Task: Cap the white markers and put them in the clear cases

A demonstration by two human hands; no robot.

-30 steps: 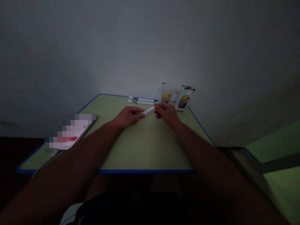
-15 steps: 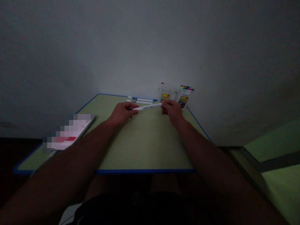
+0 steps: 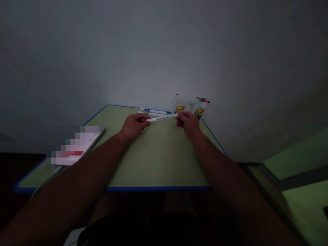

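Observation:
A white marker pen [image 3: 162, 118] with dark printing on its barrel is held nearly level above the table. My left hand [image 3: 134, 126] pinches its left end. At the opposite end, the fingers of my right hand [image 3: 189, 123] close around the tip, partly hiding it. Just behind, uncapped white markers [image 3: 158, 112] and their loose caps lie near the table's back edge. Beyond my right hand stands a clear plastic case [image 3: 180, 103] with a yellow label and one brown-topped marker showing. Beside it, a second clear case [image 3: 200, 108] is packed with several colourful-capped markers.
The pale green table [image 3: 159, 160] has a blue rim and stands against a grey wall [image 3: 164, 51]. On its left side lies a white box or booklet [image 3: 74, 147] with a red patch, partly blurred out. My forearms cross the table's front edge.
The view has shifted slightly, so the cases appear a little lower. Both hands keep hold of the marker, and its right end shows a bit more.

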